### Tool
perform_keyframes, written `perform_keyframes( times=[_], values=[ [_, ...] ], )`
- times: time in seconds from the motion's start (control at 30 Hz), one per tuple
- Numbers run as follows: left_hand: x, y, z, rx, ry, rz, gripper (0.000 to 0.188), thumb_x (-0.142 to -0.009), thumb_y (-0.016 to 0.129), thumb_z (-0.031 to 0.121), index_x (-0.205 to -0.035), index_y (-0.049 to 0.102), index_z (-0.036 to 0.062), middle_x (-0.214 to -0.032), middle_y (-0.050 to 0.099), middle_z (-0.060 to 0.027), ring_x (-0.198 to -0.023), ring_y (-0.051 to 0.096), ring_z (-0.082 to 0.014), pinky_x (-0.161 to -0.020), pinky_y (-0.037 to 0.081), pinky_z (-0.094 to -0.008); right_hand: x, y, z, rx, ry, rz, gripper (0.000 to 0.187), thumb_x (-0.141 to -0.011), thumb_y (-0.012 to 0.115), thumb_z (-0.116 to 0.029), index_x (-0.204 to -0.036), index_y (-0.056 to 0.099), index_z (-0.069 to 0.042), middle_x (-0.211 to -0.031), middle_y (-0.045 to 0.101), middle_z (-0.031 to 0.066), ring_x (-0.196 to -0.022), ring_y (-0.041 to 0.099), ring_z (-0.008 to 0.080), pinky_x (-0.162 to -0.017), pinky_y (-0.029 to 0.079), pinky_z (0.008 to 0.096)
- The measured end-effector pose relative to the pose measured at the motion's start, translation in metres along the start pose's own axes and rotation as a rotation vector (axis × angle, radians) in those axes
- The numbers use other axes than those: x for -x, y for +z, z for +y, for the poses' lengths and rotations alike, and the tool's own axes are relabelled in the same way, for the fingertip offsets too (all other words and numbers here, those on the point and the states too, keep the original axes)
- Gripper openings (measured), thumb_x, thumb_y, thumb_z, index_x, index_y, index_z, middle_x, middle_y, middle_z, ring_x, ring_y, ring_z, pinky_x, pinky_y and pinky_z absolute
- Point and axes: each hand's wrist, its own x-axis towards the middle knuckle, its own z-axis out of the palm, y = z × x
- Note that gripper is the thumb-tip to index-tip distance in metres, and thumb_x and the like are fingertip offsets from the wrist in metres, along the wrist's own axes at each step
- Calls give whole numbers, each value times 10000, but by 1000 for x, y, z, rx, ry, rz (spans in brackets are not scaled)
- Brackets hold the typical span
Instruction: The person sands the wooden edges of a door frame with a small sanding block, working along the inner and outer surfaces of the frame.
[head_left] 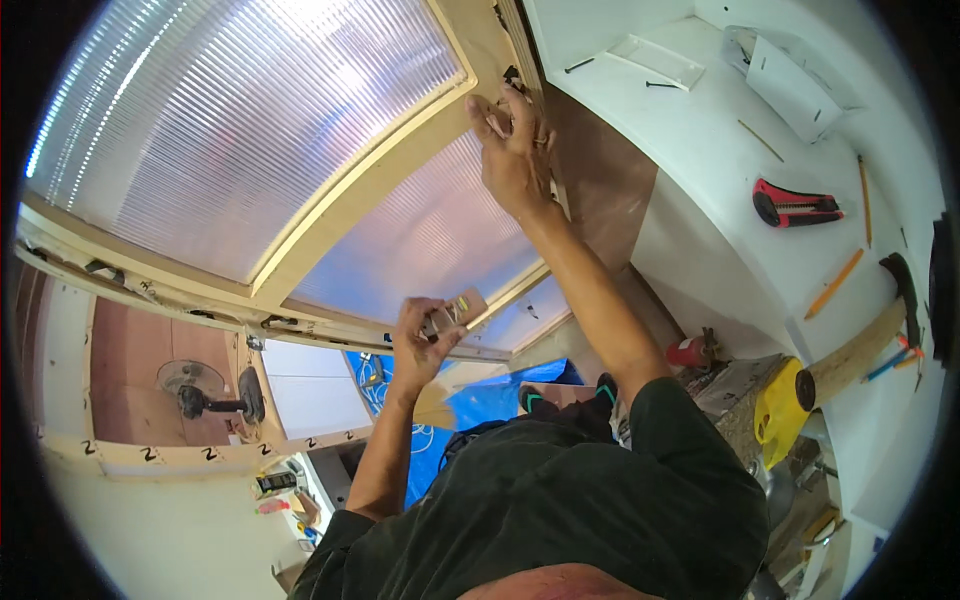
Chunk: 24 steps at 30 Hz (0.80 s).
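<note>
A light wooden frame (350, 190) with clear ribbed panels (290, 120) stands before me on the left. My right hand (515, 160) is on its upper right edge, thumb against the face and fingers at the side, beside a small black fitting (513, 77). Lower down, my left hand (420, 335) is closed around a small flat brown block (463, 306) with pale yellow marks, near the frame's lower rail. The palm hides part of that block, and its exact kind cannot be made out.
On the white shelf (690, 140) at right lie a red-and-black utility knife (797, 204), pencils (835, 283), screws and a clear plastic box (785, 80). Below are a yellow bag (782, 412) and a red fire extinguisher (690, 350). Blue sheeting (490, 400) covers floor by my feet. A fan (205, 395) stands left.
</note>
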Motion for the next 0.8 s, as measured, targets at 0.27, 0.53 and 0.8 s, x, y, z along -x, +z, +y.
perform_keyframes(
  times=[0.27,0.53,0.8],
  values=[
    [-120,-27,95,-393,466,335,632,-762,961,144,-1295,642,24,-1285,693,-202,-1205,666,-377,-1017,543,-466,-19,-39,10,-470,102,60,504,-968,705,-46,-1467,631,-27,-1507,489,199,-1337,543,382,-1127,486,444],
    [-212,-14,113,-535,647,478,619,-753,954,133,-1283,645,50,-1264,720,-146,-1135,681,-364,-973,547,-453,-26,-47,-11,-751,135,81,468,-941,839,-228,-1317,658,-15,-1241,674,184,-1167,650,362,-1016,516,451],
    [-223,-3,99,-539,641,493,573,-764,944,138,-1251,650,67,-1250,720,-139,-1121,676,-347,-971,510,-448,-36,-29,-15,-735,240,119,427,-880,883,-130,-1222,651,-25,-1171,677,151,-1117,672,317,-940,553,421]
  ],
)
